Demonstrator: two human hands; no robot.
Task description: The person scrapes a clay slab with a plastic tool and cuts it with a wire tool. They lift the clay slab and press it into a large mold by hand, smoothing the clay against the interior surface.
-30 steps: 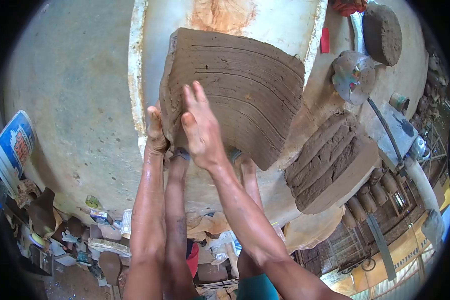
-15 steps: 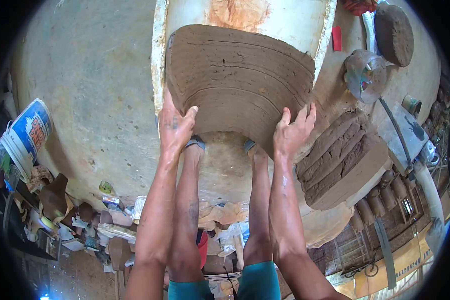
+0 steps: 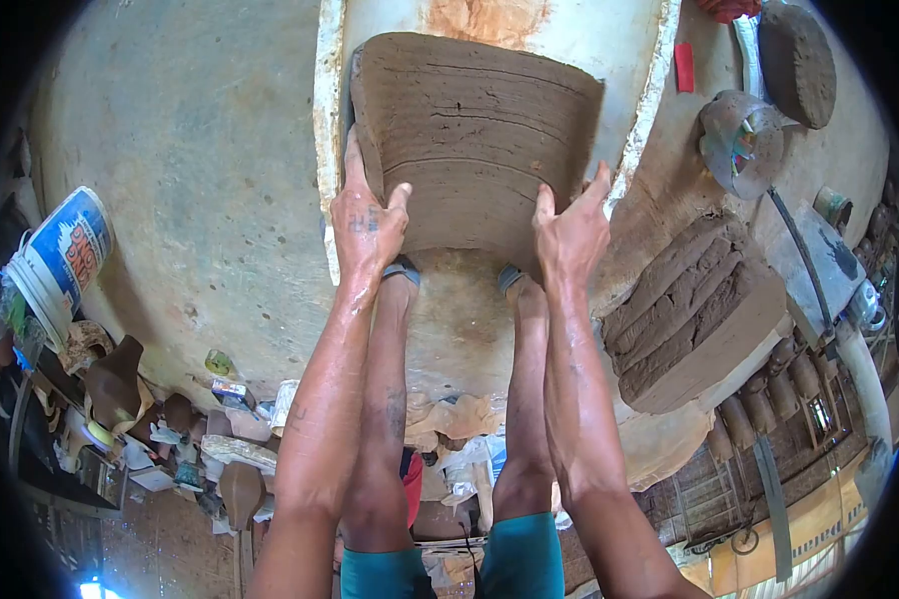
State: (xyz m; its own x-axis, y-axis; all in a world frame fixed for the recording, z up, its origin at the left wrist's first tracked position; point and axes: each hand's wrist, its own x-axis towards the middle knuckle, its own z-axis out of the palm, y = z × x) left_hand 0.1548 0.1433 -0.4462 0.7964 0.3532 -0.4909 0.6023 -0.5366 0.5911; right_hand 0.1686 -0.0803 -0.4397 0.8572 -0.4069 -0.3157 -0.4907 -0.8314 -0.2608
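Note:
A broad slab of brown clay (image 3: 479,130) with curved lines across it lies over a pale board with raised white edges (image 3: 328,130). My left hand (image 3: 368,222) grips the slab's left edge, fingers along its outer side and thumb on its face. On the opposite edge, my right hand (image 3: 572,232) holds the slab the same way, its thumb on the near face. The slab's sides bend upward between the two hands, and its lower end hangs over the board's near end above my feet.
A ridged clay block (image 3: 694,309) sits at the right. Beyond it are a clear plastic bag (image 3: 744,145), a dark clay lump (image 3: 797,65) and a red piece (image 3: 683,68). A white-and-blue bucket (image 3: 65,255) stands left, with pots and clutter below it.
The right hand has moved inward and a little up, bringing the slab's right edge away from the board's right rim. The left hand's fingers now reach farther up the left edge.

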